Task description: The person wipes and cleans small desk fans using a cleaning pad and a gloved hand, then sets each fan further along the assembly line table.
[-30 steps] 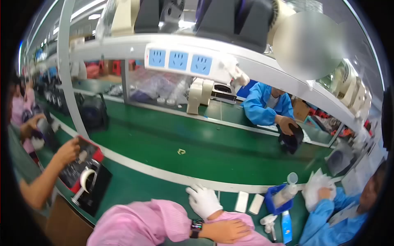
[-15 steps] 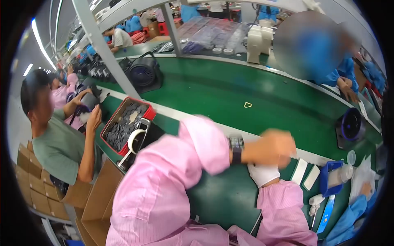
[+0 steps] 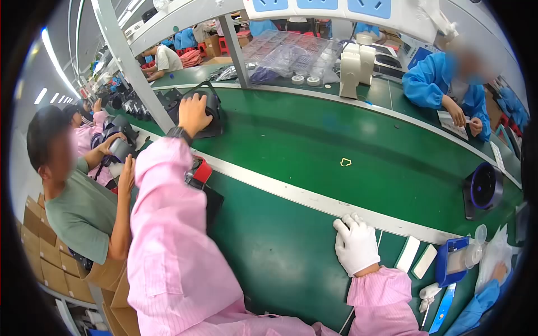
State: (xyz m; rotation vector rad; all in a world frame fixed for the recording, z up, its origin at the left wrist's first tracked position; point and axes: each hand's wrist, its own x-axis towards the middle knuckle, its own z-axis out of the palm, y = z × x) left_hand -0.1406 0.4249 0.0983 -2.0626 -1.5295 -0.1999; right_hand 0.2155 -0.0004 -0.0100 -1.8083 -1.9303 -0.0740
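Observation:
My left hand (image 3: 194, 115) is bare, with a dark watch on the wrist. It reaches to the far left, with its fingers curled against a black fan (image 3: 214, 116) on the green belt. The hand covers much of the fan's front. My right hand (image 3: 356, 245) wears a white glove. It rests palm down on the green worktop (image 3: 280, 252) by the pale edge strip, fingers stretched out and slightly apart, with nothing visible in it.
Right of my glove lie two white blocks (image 3: 408, 253), a blue bin (image 3: 451, 262) and a blue-handled tool (image 3: 444, 308). A red box (image 3: 202, 171) is mostly behind my left sleeve. Another fan (image 3: 483, 190) stands far right. People (image 3: 84, 190) work at the left and across the belt.
My left hand has swung from above my right hand to the fan at the far left. My gloved right hand is now uncovered. The view has shifted slightly.

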